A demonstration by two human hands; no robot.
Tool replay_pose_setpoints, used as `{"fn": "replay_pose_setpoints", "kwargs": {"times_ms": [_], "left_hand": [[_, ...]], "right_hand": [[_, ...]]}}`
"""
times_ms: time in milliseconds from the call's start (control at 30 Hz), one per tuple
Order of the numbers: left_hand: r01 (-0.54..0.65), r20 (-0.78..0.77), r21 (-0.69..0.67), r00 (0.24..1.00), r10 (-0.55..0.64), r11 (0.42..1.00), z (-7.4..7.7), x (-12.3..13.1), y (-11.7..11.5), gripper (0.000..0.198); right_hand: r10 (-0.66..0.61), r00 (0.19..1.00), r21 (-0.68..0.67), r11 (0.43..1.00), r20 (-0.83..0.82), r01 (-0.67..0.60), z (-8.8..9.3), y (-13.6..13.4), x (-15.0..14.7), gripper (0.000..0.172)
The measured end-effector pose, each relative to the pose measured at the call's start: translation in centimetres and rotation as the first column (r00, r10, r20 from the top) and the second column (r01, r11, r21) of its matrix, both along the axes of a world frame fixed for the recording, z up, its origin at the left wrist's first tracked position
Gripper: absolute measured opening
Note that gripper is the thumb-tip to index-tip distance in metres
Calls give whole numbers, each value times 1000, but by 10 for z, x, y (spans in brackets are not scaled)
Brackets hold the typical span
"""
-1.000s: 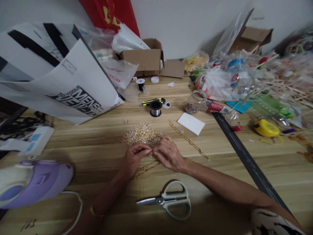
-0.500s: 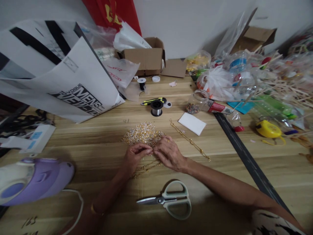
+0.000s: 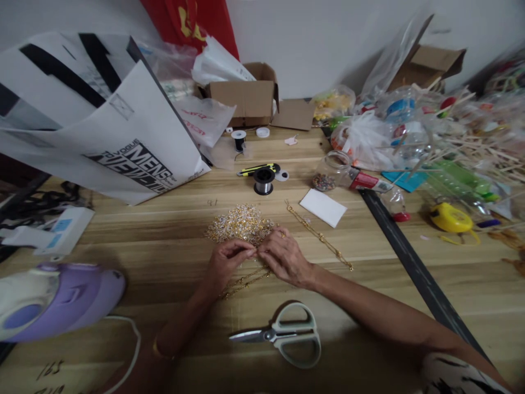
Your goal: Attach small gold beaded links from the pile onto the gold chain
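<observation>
Just in front of a heap of gold and silver beads or small links, my two hands meet. My left hand is closed in a pinch of thumb and forefinger. Its fingertips touch those of my right hand, which is also pinched; what they hold is too small to make out. Two strands of a gold chain lie below, running between the hands and going under my right hand. Another gold chain lies stretched out to the right. Scissors with pale handles rest nearer to me.
A wire spool and a yellow-black cutter knife lie beyond the heap. To the right are a white card, a jar of beads and a tape measure. A purple appliance and a large white bag stand left.
The camera view has shifted very slightly. My hands keep the same pinched pose at the same spot, and the things on the table lie as before.
</observation>
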State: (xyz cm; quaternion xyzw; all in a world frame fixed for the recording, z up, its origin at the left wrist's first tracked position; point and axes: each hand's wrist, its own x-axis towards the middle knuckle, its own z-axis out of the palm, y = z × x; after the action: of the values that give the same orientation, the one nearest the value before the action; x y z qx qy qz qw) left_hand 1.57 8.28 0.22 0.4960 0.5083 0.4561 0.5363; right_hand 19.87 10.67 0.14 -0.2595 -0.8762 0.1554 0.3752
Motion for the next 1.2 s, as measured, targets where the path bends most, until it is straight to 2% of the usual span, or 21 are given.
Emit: {"fn": "replay_pose_setpoints", "kwargs": {"times_ms": [667,1200], "left_hand": [[35,-49,54,998,-32,998,2,1,-1,3],[15,-78,31,997,-13,999,0,-1,-1,7]], "right_hand": [[6,1000,-9,1000,27,-6,-3,1,1,8],[-1,1000,-11,1000,27,2,-1,1,0,9]]}}
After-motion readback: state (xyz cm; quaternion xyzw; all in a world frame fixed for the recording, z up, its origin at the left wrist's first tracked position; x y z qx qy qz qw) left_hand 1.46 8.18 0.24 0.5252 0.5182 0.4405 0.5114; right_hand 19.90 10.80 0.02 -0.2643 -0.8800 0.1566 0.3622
